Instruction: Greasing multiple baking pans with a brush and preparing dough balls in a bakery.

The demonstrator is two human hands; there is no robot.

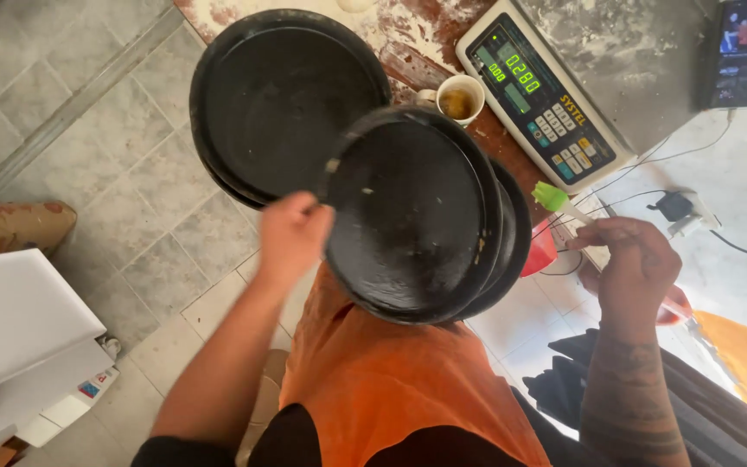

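Note:
My left hand grips the left rim of a round black pan, tilted and lifted over the table edge. Under it lies another black pan, only its right rim showing. My right hand holds a brush with a white handle and a green silicone head, just right of the pans. A second stack of black round pans rests on the floured wooden table further back.
A digital scale with a metal platform sits on the table beside a small white cup of oil. A phone leans at the far right. Red bowl, cables, tiled floor, and a white box at left.

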